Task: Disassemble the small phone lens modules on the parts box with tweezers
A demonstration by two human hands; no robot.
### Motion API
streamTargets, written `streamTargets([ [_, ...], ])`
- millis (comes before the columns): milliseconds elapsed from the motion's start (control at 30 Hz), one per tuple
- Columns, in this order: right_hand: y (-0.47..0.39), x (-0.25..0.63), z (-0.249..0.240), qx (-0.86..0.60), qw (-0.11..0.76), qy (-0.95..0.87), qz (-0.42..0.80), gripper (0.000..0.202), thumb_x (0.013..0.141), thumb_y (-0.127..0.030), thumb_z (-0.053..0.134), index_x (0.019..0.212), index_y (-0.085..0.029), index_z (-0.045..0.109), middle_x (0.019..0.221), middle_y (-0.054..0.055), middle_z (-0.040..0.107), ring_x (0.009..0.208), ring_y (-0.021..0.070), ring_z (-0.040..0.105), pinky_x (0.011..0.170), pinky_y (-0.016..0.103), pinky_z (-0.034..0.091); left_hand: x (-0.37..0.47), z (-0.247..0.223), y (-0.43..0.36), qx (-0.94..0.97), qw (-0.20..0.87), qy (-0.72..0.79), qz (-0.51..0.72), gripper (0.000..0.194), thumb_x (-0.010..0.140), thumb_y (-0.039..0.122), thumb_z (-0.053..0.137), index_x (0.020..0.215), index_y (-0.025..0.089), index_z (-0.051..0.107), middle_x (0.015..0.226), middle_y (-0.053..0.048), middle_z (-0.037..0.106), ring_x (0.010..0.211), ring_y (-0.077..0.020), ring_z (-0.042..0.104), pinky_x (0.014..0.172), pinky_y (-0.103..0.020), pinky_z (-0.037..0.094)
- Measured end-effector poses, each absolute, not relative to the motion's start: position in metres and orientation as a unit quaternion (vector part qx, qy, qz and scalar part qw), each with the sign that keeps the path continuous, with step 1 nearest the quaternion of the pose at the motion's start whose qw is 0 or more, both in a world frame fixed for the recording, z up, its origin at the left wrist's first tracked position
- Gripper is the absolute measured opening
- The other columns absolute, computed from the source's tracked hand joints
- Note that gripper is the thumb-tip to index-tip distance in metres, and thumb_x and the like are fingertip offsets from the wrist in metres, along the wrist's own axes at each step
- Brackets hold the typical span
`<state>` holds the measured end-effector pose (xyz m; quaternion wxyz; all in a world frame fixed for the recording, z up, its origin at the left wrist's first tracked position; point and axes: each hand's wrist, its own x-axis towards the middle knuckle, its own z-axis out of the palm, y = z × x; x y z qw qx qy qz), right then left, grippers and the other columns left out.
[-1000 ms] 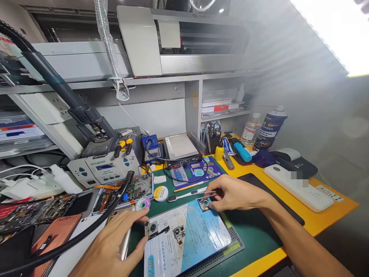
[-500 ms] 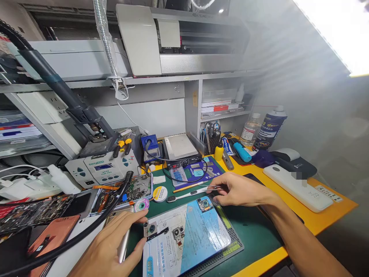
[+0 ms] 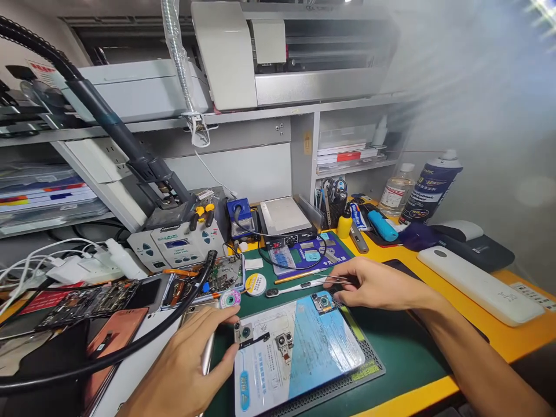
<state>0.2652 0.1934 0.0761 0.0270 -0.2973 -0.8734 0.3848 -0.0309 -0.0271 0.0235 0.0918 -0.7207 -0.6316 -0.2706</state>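
Observation:
A blue-and-white printed pad point(image 3: 304, 370) lies on a grey perforated mat point(image 3: 373, 359). On the pad rest three small phone camera modules: one at the left edge with a black flex strip point(image 3: 256, 340), one in the middle point(image 3: 284, 346), and one at the top right corner point(image 3: 322, 302). My left hand point(image 3: 191, 353) is at the pad's left edge, thumb and index finger apart beside the left module; whether they touch it I cannot tell. Past the top right corner, my right hand point(image 3: 365, 284) pinches thin metal tweezers point(image 3: 336, 280), tips pointing left over the toothbrush point(image 3: 295, 286).
Behind the pad are a round tin point(image 3: 256, 284), a solder spool point(image 3: 230, 298) and an opened phone point(image 3: 226, 272). A black hose point(image 3: 143, 341) crosses the left side over phone parts. A white power bank point(image 3: 482, 284) and a spray can point(image 3: 430, 188) stand to the right.
The camera view has shifted, so the whole scene sits farther right in the picture. Both hands keep nearly the same places relative to the pad, and the modules have not visibly moved.

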Motion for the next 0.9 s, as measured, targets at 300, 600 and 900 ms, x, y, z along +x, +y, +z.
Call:
streamTargets([
  [300, 0.193, 0.264, 0.074, -0.293, 0.033, -0.875, 0.383, 0.014, 0.084, -0.029, 0.066, 0.088, -0.017, 0.071, 0.063, -0.007, 0.041, 0.058, 0.0118, 0.038, 0.053, 0.024, 0.029, -0.025, 0.032, -0.033, -0.703, 0.027, -0.667, -0.246, 0.042, 0.091, 0.025, 0.06, 0.132, 0.031, 0.053, 0.114, 0.0, 0.074, 0.116, -0.0199, 0.07, 0.099, -0.031, 0.058],
  [600, 0.195, 0.262, 0.068, -0.306, 0.051, -0.869, 0.386, 0.022, 0.083, -0.031, 0.067, 0.098, -0.017, 0.075, 0.062, -0.006, 0.041, 0.059, 0.0136, 0.038, 0.053, 0.025, 0.032, -0.023, 0.036, -0.036, -0.686, -0.025, -0.691, -0.227, 0.043, 0.094, 0.026, 0.057, 0.135, 0.032, 0.051, 0.124, -0.001, 0.07, 0.122, -0.0205, 0.065, 0.106, -0.036, 0.055],
  [900, 0.195, 0.264, 0.065, -0.316, 0.054, -0.865, 0.387, 0.026, 0.085, -0.035, 0.067, 0.101, -0.017, 0.076, 0.067, -0.002, 0.05, 0.063, 0.0158, 0.045, 0.056, 0.026, 0.036, -0.021, 0.039, -0.035, -0.684, -0.04, -0.69, -0.236, 0.04, 0.096, 0.025, 0.055, 0.136, 0.032, 0.05, 0.121, 0.0, 0.071, 0.122, -0.0187, 0.065, 0.107, -0.034, 0.054],
])
